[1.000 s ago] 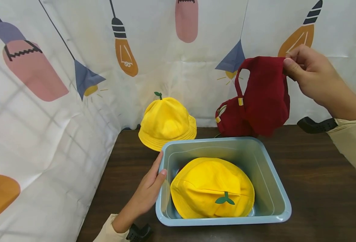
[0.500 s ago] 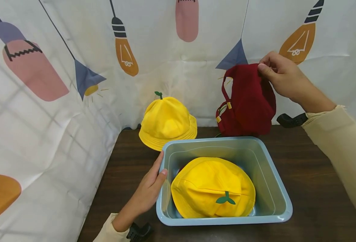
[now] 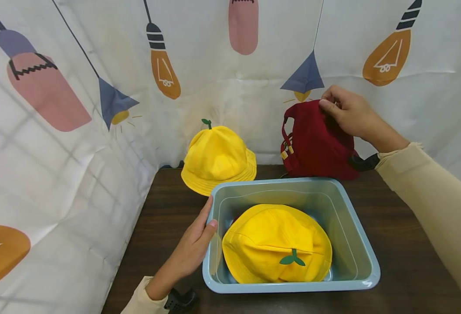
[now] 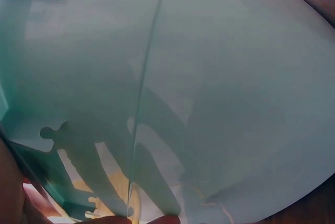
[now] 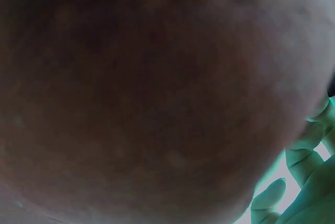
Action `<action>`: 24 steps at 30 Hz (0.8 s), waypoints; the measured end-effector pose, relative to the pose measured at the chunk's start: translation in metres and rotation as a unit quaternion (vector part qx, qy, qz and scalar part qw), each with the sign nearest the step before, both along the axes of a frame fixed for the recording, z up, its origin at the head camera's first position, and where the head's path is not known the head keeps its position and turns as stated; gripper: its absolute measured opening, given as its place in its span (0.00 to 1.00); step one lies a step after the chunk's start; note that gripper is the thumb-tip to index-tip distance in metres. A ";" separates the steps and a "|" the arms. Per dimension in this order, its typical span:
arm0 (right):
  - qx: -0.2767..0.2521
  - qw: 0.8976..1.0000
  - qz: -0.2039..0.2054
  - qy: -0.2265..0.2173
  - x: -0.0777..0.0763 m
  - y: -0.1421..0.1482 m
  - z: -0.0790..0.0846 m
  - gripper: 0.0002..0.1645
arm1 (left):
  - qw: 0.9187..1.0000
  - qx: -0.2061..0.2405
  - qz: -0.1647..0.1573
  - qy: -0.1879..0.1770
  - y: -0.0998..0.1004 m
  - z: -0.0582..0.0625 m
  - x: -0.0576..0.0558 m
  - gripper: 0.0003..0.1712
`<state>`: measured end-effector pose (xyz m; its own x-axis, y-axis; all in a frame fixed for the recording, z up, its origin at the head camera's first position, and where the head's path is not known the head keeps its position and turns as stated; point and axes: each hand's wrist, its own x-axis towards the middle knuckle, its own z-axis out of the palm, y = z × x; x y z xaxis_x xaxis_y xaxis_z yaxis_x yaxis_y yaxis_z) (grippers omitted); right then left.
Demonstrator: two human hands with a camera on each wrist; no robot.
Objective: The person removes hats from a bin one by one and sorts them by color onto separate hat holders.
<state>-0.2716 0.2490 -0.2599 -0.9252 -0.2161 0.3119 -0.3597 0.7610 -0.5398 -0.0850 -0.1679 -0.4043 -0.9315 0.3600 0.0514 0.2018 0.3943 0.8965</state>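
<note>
My left hand [image 3: 191, 244] holds the left rim of a light blue plastic tub [image 3: 357, 231], thumb over the edge and fingers along the outer wall. The tub's wall [image 4: 209, 98] fills most of the left wrist view. Inside lies a yellow bucket hat [image 3: 269, 240] with a green sprout on its crown; a bit of red shows beneath its left side. Behind the tub, my right hand [image 3: 350, 111] pinches the top of a dark red cap [image 3: 316, 135] with a strapped back opening. It overlaps another red cap there, mostly hidden. In the right wrist view, red cloth [image 5: 131, 98] blocks nearly everything.
Another yellow bucket hat [image 3: 218, 159] with a sprout stands behind the tub's left corner. A white curtain [image 3: 215, 78] printed with lamps hangs behind and along the left. Dark wooden tabletop [image 3: 411, 244] shows right of the tub.
My right hand has moved left and down with the red cap, which now rests lower over the other red cap. The left hand has stayed at the tub's rim.
</note>
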 end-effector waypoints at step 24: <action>-0.049 0.997 0.053 -0.017 -0.011 0.017 -0.026 0.14 | 1.000 -0.019 -0.007 0.003 -0.002 0.000 -0.002 0.37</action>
